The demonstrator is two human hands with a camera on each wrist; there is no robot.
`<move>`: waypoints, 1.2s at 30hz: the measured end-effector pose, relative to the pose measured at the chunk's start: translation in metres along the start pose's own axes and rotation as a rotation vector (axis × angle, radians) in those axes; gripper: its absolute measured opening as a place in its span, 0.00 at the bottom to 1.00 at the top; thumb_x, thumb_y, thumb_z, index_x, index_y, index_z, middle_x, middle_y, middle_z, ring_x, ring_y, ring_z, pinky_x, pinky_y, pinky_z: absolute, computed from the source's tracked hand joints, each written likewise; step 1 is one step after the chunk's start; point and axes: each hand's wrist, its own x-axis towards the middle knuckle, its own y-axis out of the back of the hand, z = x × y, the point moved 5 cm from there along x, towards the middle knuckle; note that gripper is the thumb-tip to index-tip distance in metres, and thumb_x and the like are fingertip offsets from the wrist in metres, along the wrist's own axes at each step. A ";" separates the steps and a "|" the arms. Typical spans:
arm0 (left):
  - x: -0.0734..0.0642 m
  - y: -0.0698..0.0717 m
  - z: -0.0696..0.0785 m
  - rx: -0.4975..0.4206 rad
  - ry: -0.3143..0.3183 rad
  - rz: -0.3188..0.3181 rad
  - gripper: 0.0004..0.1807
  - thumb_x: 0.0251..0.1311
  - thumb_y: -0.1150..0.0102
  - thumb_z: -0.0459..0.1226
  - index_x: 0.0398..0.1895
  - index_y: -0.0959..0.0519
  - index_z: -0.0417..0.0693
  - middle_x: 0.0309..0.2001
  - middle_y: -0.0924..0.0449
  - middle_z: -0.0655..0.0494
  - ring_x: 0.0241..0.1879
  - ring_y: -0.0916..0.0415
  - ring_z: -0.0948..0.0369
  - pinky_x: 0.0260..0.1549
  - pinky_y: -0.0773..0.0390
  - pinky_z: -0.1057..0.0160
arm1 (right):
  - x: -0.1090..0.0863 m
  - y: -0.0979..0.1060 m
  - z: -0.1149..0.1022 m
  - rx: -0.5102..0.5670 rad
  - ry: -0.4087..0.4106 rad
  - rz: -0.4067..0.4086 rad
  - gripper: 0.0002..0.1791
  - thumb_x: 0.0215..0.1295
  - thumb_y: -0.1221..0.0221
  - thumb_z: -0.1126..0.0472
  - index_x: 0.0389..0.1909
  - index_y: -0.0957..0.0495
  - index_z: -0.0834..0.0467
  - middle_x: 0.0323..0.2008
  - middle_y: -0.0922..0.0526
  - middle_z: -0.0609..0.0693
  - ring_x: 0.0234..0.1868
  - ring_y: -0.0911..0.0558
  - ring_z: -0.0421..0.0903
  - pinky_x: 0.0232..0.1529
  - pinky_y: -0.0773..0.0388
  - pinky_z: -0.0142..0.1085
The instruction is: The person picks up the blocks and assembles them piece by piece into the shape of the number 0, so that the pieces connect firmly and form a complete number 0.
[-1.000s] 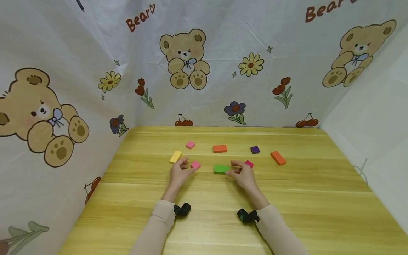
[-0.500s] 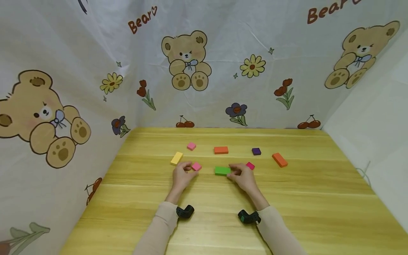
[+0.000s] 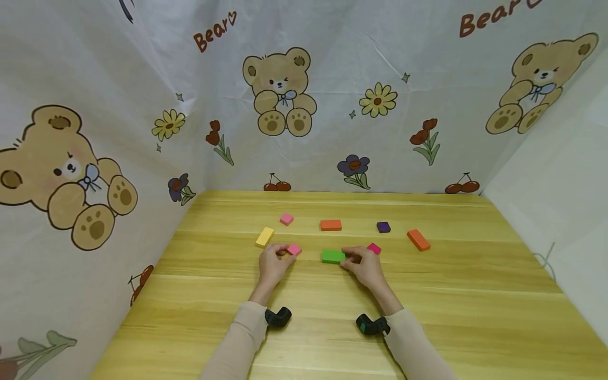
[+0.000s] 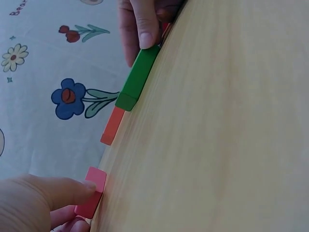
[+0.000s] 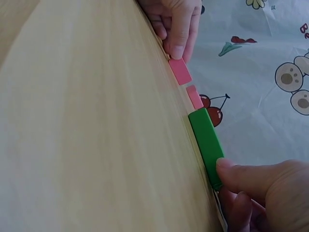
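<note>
My left hand (image 3: 273,266) pinches the left end of a small pink block (image 3: 294,249) between thumb and fingers, low on the wooden table. In the left wrist view the thumb lies against that pink block (image 4: 99,178), with the fingers partly hidden beyond it. To the right, a longer green block (image 3: 333,256) lies flat; my right hand (image 3: 368,266) grips its right end. The right wrist view shows the thumb on the end of the green block (image 5: 206,140) and fingertips curled behind. A magenta block (image 3: 373,248) sits just beyond the right hand.
Farther back lie a yellow block (image 3: 265,237), another pink block (image 3: 286,219), an orange block (image 3: 331,225) and a dark purple block (image 3: 383,227). A second orange block (image 3: 418,240) is to the right. A bear-print cloth (image 3: 323,158) rises behind the wooden table (image 3: 323,343).
My left hand has shifted slightly right, its fingers coming in around the pink block. My right fingers have drawn in on the green block's end. The head view has tilted a little.
</note>
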 end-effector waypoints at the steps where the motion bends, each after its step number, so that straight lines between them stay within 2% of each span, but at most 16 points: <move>1: 0.000 0.000 0.000 0.003 -0.004 0.002 0.15 0.49 0.27 0.32 0.42 0.15 0.39 0.37 0.21 0.48 0.37 0.24 0.56 0.35 0.26 0.67 | 0.000 0.000 0.000 -0.002 0.004 0.001 0.18 0.54 0.30 0.69 0.48 0.16 0.64 0.34 0.17 0.56 0.33 0.20 0.43 0.35 0.26 0.27; 9: -0.006 0.001 0.000 0.059 -0.051 -0.005 0.14 0.46 0.26 0.32 0.39 0.14 0.39 0.30 0.21 0.52 0.31 0.27 0.60 0.32 0.29 0.66 | -0.009 -0.002 -0.002 -0.006 0.001 -0.028 0.17 0.52 0.30 0.69 0.46 0.15 0.63 0.32 0.16 0.53 0.31 0.21 0.40 0.35 0.25 0.28; 15: -0.013 0.003 -0.001 0.093 -0.085 -0.034 0.13 0.46 0.26 0.32 0.37 0.14 0.39 0.30 0.20 0.52 0.29 0.27 0.62 0.31 0.28 0.68 | -0.018 -0.004 -0.004 -0.011 0.018 -0.048 0.15 0.51 0.29 0.69 0.42 0.15 0.63 0.31 0.16 0.52 0.30 0.21 0.39 0.34 0.26 0.28; 25: -0.031 0.009 0.004 0.089 -0.102 -0.131 0.14 0.44 0.28 0.30 0.38 0.15 0.39 0.31 0.19 0.52 0.29 0.26 0.65 0.29 0.25 0.69 | -0.031 0.001 -0.009 -0.031 0.011 -0.123 0.14 0.50 0.29 0.69 0.41 0.15 0.63 0.32 0.18 0.52 0.30 0.22 0.38 0.32 0.26 0.27; 31: -0.048 0.009 0.011 0.078 -0.103 -0.216 0.14 0.43 0.28 0.30 0.36 0.17 0.39 0.29 0.20 0.53 0.28 0.27 0.65 0.27 0.26 0.70 | -0.047 0.006 -0.011 -0.038 0.018 -0.168 0.14 0.51 0.29 0.69 0.40 0.15 0.62 0.31 0.18 0.49 0.29 0.23 0.37 0.31 0.26 0.27; 36: -0.059 0.008 0.017 0.085 -0.103 -0.258 0.13 0.42 0.28 0.30 0.34 0.18 0.40 0.27 0.22 0.56 0.27 0.29 0.66 0.26 0.27 0.71 | -0.061 0.009 -0.015 -0.045 0.040 -0.191 0.14 0.51 0.29 0.68 0.40 0.15 0.60 0.30 0.20 0.47 0.28 0.24 0.35 0.30 0.25 0.28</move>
